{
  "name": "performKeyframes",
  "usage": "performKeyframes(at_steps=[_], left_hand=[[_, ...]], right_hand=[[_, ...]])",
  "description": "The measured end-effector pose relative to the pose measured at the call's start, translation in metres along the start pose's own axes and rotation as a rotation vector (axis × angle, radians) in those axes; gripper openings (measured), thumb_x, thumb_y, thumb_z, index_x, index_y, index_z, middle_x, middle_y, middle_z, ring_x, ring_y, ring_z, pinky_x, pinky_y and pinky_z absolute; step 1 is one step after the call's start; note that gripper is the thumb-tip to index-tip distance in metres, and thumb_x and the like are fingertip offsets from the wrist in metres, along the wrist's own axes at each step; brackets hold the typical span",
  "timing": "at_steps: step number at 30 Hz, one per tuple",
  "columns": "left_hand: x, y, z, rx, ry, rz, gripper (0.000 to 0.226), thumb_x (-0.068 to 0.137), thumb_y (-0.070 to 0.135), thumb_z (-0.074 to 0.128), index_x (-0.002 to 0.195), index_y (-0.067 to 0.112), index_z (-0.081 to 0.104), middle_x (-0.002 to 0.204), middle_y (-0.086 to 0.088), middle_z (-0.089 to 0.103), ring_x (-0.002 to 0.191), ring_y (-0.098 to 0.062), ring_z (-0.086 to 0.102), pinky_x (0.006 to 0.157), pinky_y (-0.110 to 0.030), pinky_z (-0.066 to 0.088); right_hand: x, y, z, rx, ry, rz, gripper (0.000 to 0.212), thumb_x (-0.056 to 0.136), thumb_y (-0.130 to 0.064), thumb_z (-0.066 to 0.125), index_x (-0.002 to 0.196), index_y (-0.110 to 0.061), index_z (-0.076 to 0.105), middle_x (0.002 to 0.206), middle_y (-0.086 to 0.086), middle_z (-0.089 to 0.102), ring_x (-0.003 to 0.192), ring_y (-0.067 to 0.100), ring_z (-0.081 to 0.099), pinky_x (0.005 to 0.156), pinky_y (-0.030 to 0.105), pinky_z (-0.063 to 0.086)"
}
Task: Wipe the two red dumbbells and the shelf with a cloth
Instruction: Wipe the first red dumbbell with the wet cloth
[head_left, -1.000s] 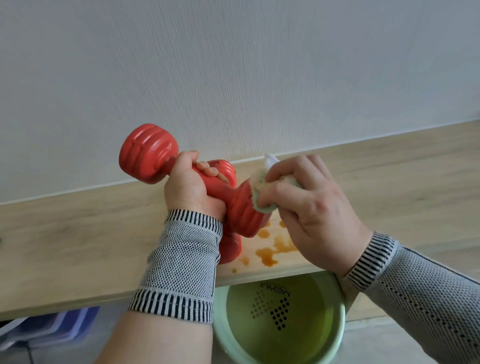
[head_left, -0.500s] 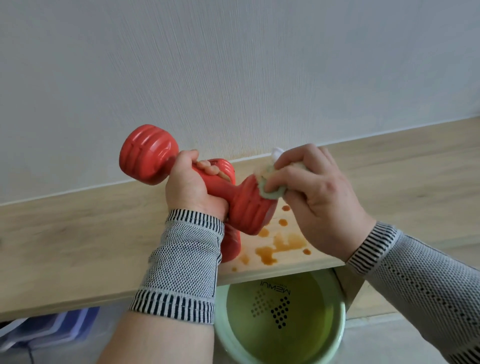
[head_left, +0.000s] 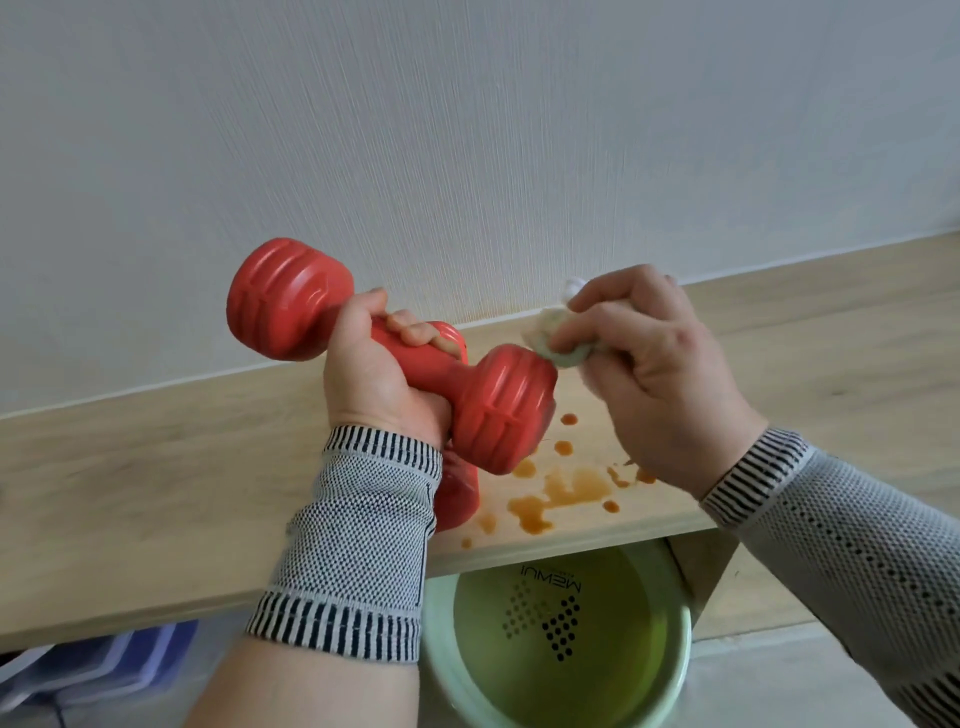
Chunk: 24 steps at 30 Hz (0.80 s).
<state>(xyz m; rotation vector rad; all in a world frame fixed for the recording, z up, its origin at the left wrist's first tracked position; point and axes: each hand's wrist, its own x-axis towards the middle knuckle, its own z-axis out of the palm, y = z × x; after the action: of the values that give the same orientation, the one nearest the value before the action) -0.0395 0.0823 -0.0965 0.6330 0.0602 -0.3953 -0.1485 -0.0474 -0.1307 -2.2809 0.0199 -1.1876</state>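
Held dumbbell (head_left: 395, 358): a red dumbbell is gripped by its bar and kept lifted above the shelf, tilted, one ribbed head at 10 o'clock against the wall, the other at 4 o'clock over the stains.
Left hand (head_left: 374, 379): the fingers are curled tight round the bar, thumb wrapped over the top; a striped knit cuff is worn at the wrist.
Right hand (head_left: 660, 379): a bunched cloth (head_left: 558, 340) is pinched in the curled fingers at 3 o'clock from the lifted dumbbell; the cloth is seen touching the upper edge of the nearer head.
Second dumbbell (head_left: 454, 493): it is left lying on the shelf, mostly hidden behind the left wrist and the held one.
Shelf (head_left: 156, 483): pale wood, set against a white wall (head_left: 467, 130).
Stains (head_left: 550, 493): brown-orange drops and a puddle are spread on the shelf at 5 o'clock from the held dumbbell.
Basin (head_left: 670, 670): a green basin is placed below the shelf's front edge, at 6 o'clock.
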Motion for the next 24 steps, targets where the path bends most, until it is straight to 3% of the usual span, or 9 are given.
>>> performKeyframes(at_steps=[2, 5, 9, 11, 13, 15, 18, 21, 24], left_hand=[[-0.003, 0.001, 0.003, -0.008, -0.024, 0.001, 0.026, 0.091, 0.024, 0.057, 0.072, 0.021, 0.042, 0.056, 0.01, 0.042, 0.042, -0.003, 0.042, 0.048, -0.017, 0.038], [-0.003, 0.003, 0.005, 0.021, 0.063, 0.039, 0.035, 0.086, 0.04, 0.069, 0.073, 0.02, 0.043, 0.057, 0.006, 0.046, 0.043, -0.006, 0.045, 0.047, -0.016, 0.041], [-0.005, 0.004, 0.004, 0.175, 0.185, 0.075, 0.041, 0.076, 0.051, 0.074, 0.077, 0.015, 0.054, 0.069, 0.008, 0.053, 0.046, -0.006, 0.051, 0.053, -0.021, 0.048], [-0.005, 0.004, 0.003, 0.257, 0.22, 0.051, 0.044, 0.076, 0.055, 0.072, 0.086, 0.014, 0.063, 0.087, 0.009, 0.064, 0.058, -0.004, 0.061, 0.059, -0.025, 0.054], [-0.004, 0.003, 0.001, 0.268, 0.199, 0.029, 0.044, 0.08, 0.056, 0.068, 0.092, 0.014, 0.066, 0.094, 0.005, 0.066, 0.067, -0.005, 0.06, 0.052, -0.022, 0.054], [-0.003, 0.001, -0.001, 0.231, 0.137, 0.008, 0.045, 0.083, 0.055, 0.064, 0.098, 0.012, 0.065, 0.086, 0.002, 0.063, 0.06, -0.006, 0.058, 0.049, -0.019, 0.051], [0.001, 0.002, -0.003, 0.179, 0.015, -0.034, 0.044, 0.088, 0.055, 0.059, 0.105, 0.015, 0.059, 0.069, 0.004, 0.056, 0.05, -0.009, 0.053, 0.06, -0.024, 0.046], [0.004, 0.003, -0.005, 0.144, -0.063, -0.083, 0.024, 0.089, 0.042, 0.062, 0.087, 0.02, 0.054, 0.062, 0.009, 0.048, 0.049, -0.006, 0.047, 0.063, -0.025, 0.039], [0.006, 0.0, -0.005, 0.159, -0.055, -0.051, 0.028, 0.09, 0.032, 0.064, 0.069, 0.023, 0.046, 0.056, 0.012, 0.042, 0.041, -0.002, 0.042, 0.055, -0.023, 0.036]], right_hand=[[0.003, 0.002, -0.005, 0.121, 0.049, 0.158, 0.024, 0.084, -0.001, 0.055, 0.083, -0.021, 0.068, 0.102, -0.004, 0.055, 0.092, 0.012, 0.055, 0.073, 0.018, 0.046], [0.005, 0.002, -0.01, 0.238, 0.102, 0.308, 0.031, 0.087, 0.001, 0.057, 0.08, -0.028, 0.064, 0.102, -0.007, 0.056, 0.088, 0.002, 0.056, 0.066, 0.012, 0.047], [0.002, 0.004, -0.009, 0.188, 0.076, 0.31, 0.028, 0.087, 0.001, 0.055, 0.082, -0.024, 0.066, 0.103, -0.003, 0.056, 0.087, 0.002, 0.054, 0.065, 0.008, 0.043], [0.001, 0.005, -0.007, 0.159, 0.067, 0.302, 0.026, 0.087, 0.001, 0.056, 0.084, -0.022, 0.067, 0.103, -0.003, 0.056, 0.089, 0.002, 0.054, 0.069, 0.008, 0.042], [0.001, 0.006, -0.006, 0.134, 0.068, 0.297, 0.027, 0.087, 0.0, 0.056, 0.084, -0.024, 0.066, 0.102, -0.004, 0.056, 0.092, 0.002, 0.053, 0.07, 0.007, 0.04], [0.0, 0.007, -0.005, 0.123, 0.067, 0.296, 0.028, 0.088, 0.0, 0.055, 0.084, -0.025, 0.066, 0.102, -0.005, 0.055, 0.093, 0.003, 0.053, 0.071, 0.006, 0.04], [-0.002, 0.008, -0.001, 0.084, 0.046, 0.246, 0.026, 0.087, 0.003, 0.055, 0.087, -0.02, 0.068, 0.101, -0.005, 0.055, 0.096, 0.012, 0.054, 0.075, 0.015, 0.043], [-0.005, 0.007, 0.002, 0.079, 0.034, 0.213, 0.025, 0.087, 0.003, 0.056, 0.09, -0.019, 0.069, 0.101, -0.004, 0.055, 0.096, 0.017, 0.055, 0.075, 0.026, 0.047], [-0.008, 0.004, 0.004, 0.061, 0.035, 0.162, 0.026, 0.084, 0.004, 0.059, 0.094, -0.018, 0.069, 0.098, -0.003, 0.058, 0.093, 0.02, 0.056, 0.074, 0.034, 0.05]])
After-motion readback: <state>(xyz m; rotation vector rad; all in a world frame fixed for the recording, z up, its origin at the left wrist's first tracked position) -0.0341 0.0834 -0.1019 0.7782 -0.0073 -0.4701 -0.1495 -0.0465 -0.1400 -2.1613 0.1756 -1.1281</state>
